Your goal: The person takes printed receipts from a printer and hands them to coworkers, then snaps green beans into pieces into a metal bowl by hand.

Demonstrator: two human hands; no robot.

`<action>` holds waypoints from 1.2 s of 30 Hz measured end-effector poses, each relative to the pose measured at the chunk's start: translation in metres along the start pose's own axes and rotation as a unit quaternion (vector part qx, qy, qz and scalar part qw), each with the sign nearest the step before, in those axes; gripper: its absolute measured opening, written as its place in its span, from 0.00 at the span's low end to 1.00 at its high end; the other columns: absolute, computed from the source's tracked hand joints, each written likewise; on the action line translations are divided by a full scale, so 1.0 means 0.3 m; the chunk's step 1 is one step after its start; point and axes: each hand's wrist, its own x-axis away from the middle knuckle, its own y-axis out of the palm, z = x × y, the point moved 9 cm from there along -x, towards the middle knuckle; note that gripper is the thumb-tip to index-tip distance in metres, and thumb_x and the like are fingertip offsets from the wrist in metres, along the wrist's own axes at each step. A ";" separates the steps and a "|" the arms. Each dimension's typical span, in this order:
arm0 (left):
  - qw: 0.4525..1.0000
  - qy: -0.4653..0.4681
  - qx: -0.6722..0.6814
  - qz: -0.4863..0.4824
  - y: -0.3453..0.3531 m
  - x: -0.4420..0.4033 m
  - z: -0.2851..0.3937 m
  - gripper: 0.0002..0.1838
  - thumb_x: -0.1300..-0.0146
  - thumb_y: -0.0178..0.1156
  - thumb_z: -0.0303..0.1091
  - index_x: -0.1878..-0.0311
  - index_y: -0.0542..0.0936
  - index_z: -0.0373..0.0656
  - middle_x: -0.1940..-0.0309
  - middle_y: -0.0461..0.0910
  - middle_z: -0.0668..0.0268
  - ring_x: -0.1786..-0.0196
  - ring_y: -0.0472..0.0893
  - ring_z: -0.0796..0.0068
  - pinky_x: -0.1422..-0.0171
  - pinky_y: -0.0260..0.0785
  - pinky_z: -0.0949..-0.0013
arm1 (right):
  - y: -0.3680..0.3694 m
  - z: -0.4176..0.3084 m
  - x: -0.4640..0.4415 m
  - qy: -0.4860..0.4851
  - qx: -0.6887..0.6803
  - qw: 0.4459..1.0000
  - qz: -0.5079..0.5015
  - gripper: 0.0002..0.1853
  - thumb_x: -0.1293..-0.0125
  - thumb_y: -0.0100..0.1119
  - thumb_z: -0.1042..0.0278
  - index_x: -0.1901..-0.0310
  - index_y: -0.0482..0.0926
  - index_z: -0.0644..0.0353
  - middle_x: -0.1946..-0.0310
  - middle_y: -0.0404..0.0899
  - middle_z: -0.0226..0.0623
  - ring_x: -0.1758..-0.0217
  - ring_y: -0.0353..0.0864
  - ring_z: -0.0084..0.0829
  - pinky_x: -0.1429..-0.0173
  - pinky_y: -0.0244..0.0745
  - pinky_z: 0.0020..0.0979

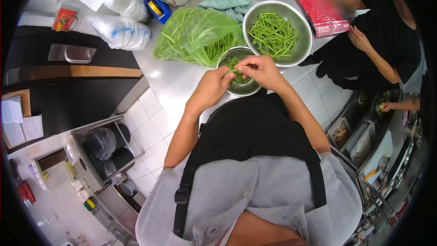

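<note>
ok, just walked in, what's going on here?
Someone in a black apron is working through green beans over a small metal bowl. The left hand and right hand meet above it, pinching a bit of green bean. Green pieces lie in the bowl; a larger metal colander and a green plastic bag beside it hold more beans. At right, another person's hand is by a red package.

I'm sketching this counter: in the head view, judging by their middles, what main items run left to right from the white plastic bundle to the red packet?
White bundle → green bag → small bowl → colander → red packet.
</note>
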 end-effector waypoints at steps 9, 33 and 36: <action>0.997 0.009 -0.054 0.051 0.012 -0.014 -0.024 0.14 0.22 0.55 0.36 0.54 0.83 0.35 0.76 0.80 0.60 0.73 0.78 0.66 0.62 0.71 0.63 | 0.011 -0.069 0.005 -0.066 0.243 0.968 -0.009 0.08 0.32 0.66 0.71 0.58 0.88 0.65 0.69 0.88 0.43 0.70 0.87 0.33 0.62 0.80 0.32; 0.930 -0.045 0.349 0.102 -0.002 -0.076 -0.048 0.11 0.29 0.69 0.36 0.62 0.85 0.36 0.74 0.83 0.70 0.72 0.80 0.84 0.66 0.75 0.78 | -0.073 0.061 0.001 0.046 -0.155 0.985 0.060 0.13 0.27 0.55 0.76 0.47 0.85 0.66 0.67 0.83 0.32 0.69 0.81 0.20 0.60 0.78 0.23; 0.930 -0.028 0.349 0.113 -0.009 -0.072 -0.044 0.11 0.28 0.69 0.36 0.63 0.85 0.37 0.74 0.84 0.68 0.72 0.82 0.83 0.66 0.76 0.78 | -0.056 0.056 0.001 0.051 -0.152 0.986 0.045 0.11 0.26 0.58 0.74 0.49 0.87 0.65 0.66 0.84 0.31 0.67 0.82 0.20 0.59 0.79 0.23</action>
